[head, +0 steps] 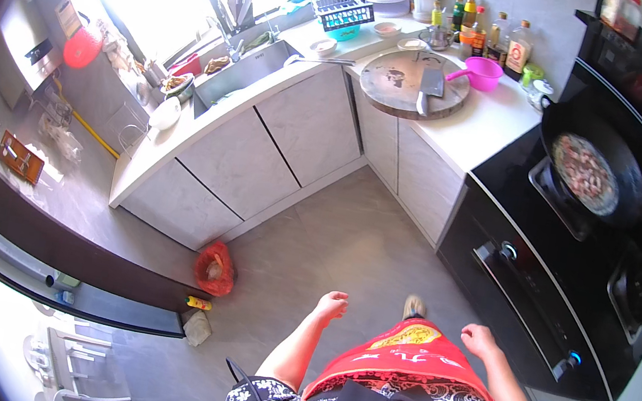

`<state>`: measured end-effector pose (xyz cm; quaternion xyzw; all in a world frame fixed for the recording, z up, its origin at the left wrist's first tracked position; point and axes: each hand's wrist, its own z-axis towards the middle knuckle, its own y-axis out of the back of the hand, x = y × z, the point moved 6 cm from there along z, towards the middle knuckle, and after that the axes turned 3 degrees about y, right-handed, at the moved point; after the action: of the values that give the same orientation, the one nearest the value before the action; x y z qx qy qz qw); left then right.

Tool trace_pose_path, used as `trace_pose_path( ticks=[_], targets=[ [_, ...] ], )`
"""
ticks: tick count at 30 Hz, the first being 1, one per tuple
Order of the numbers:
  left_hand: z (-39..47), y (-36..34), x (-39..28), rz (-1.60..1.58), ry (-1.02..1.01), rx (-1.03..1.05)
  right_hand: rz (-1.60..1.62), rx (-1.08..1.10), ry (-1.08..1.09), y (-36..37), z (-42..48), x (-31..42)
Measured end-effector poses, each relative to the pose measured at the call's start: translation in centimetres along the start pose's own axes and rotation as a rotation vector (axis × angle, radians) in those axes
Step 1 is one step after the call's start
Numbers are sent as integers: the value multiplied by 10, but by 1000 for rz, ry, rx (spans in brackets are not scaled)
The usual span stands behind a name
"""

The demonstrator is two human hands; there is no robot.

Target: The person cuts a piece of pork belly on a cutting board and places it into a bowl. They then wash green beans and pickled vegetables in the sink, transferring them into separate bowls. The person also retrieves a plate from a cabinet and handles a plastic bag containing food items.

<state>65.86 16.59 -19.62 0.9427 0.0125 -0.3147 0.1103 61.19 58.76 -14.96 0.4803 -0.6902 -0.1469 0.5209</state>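
My left hand hangs over the grey floor, left of a red apron, its fingers loosely curled and nothing visible in it. On the apron's other side my right hand, also curled and bare, is nearest to the black stove front. A black wok stands on the hob, with pieces of what looks like meat in it. Left of the stove, a cleaver lies on a round wooden chopping board. Beside it is a pink plastic ladle.
Several sauce bottles line the back wall. The steel sink is under the window, near a dish rack. A red-lined waste bin stands on the floor at left. A second burner is at the stove's near end.
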Motion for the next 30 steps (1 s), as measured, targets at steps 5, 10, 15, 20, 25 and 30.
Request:
trace_pose_path(
  ticks=[5, 10, 15, 20, 25, 30],
  targets=[
    [50, 47, -110, -169, -127, -51, 41, -41, 193, 42, 126, 88],
    [89, 110, -262, -266, -274, -131, 74, -55, 430, 108, 246, 191],
    [119, 154, -412, -409, -524, -105, 163, -79, 671, 174, 333, 281],
    [153, 217, -513, -460, -653, -84, 214, -44, 667, 207, 384, 354],
    [224, 292, -632, -539, -720, -47, 318, -123, 601, 218, 443, 402],
    [320, 355, -760, -612, -764, -22, 318, -286, 505, 229, 508, 455]
  ],
)
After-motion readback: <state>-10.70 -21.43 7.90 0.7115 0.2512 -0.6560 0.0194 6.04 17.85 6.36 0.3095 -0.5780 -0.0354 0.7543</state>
